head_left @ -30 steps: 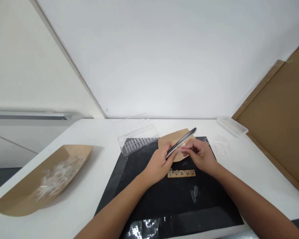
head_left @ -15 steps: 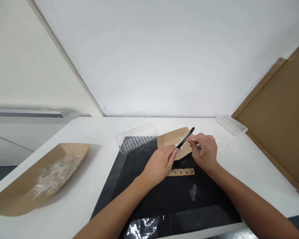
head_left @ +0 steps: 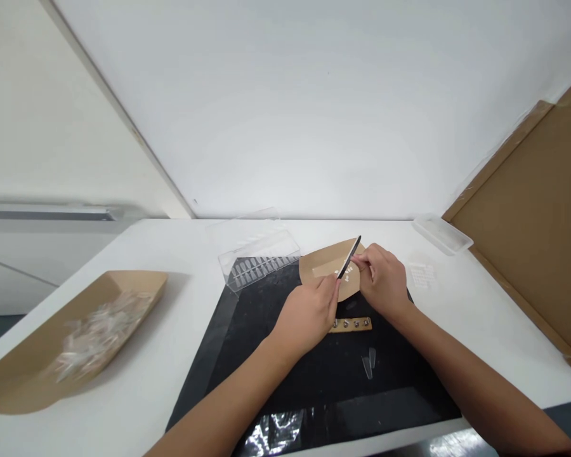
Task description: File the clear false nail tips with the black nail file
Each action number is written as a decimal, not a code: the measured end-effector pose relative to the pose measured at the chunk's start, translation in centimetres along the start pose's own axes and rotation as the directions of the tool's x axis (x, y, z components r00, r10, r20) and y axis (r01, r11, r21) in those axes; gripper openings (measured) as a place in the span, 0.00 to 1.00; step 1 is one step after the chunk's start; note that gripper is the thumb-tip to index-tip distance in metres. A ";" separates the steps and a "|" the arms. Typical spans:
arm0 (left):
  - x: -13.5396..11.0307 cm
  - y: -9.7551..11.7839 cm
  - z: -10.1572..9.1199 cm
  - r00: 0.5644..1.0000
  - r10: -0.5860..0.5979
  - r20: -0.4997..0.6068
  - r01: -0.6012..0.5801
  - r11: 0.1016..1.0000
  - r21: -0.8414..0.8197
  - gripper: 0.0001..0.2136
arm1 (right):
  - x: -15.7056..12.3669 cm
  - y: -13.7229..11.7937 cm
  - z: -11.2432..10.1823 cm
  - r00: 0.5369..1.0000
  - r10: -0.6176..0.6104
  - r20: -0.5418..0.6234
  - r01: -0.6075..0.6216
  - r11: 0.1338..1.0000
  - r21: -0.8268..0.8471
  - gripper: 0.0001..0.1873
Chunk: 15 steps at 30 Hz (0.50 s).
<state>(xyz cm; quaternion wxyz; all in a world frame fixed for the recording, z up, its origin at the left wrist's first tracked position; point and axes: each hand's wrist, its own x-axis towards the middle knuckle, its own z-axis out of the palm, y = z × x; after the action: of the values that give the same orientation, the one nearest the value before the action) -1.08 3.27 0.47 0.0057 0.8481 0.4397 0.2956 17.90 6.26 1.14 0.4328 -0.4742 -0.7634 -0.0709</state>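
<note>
Since a second ago the nail file (head_left: pixel 350 256) has swung from a low slant to a steep tilt, and both hands have shifted toward the far edge of the black mat (head_left: pixel 266 355). The left hand (head_left: pixel 309 312) pinches the file's lower end. The right hand (head_left: pixel 383 279) is bunched closed with its fingertips against the file's upper half; whether they pinch anything small cannot be told. The file hangs over a small brown paper dish (head_left: pixel 321 266) at the mat's far edge. Near the hands, a wooden strip (head_left: pixel 356 324) with metal studs lies on the mat, with two clear nail tips (head_left: pixel 368 363) closer to the person. A clear box (head_left: pixel 259 260) of nail tips sits at the mat's far left corner, and a large paper tray (head_left: pixel 137 279) sits at the left edge of the surface (head_left: pixel 181 254).
</note>
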 end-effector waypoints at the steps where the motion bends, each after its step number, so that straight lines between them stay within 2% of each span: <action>1: 0.0 0.0 0.0 1.000 0.007 0.001 -0.007 1.000 0.007 0.14 | 0.0 0.1 0.0 1.000 0.006 0.014 -0.006 1.000 0.014 0.14; 5: -0.1 -0.4 0.0 0.999 0.042 0.031 -0.042 0.999 0.027 0.14 | 0.1 0.3 -0.1 0.991 -0.069 0.112 0.066 0.997 0.038 0.16; 9: -0.1 -1.0 0.0 0.997 0.066 0.038 -0.067 0.997 0.034 0.14 | 0.3 0.5 0.1 0.996 -0.052 0.067 0.051 0.999 0.004 0.16; 13: 0.0 -1.3 -0.1 0.995 0.090 0.040 -0.090 0.996 0.012 0.13 | 0.2 0.7 0.1 0.981 -0.126 0.146 0.130 0.991 -0.014 0.18; 15: 0.0 -1.4 -0.2 0.995 0.093 0.036 -0.093 0.996 -0.003 0.12 | 0.2 0.7 0.1 0.989 -0.095 0.115 0.100 0.994 -0.038 0.17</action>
<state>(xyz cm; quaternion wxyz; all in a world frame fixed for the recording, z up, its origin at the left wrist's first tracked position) -2.22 4.08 0.21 0.0002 0.8729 0.3993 0.2805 18.37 6.86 0.97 0.3746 -0.4491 -0.8071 -0.0817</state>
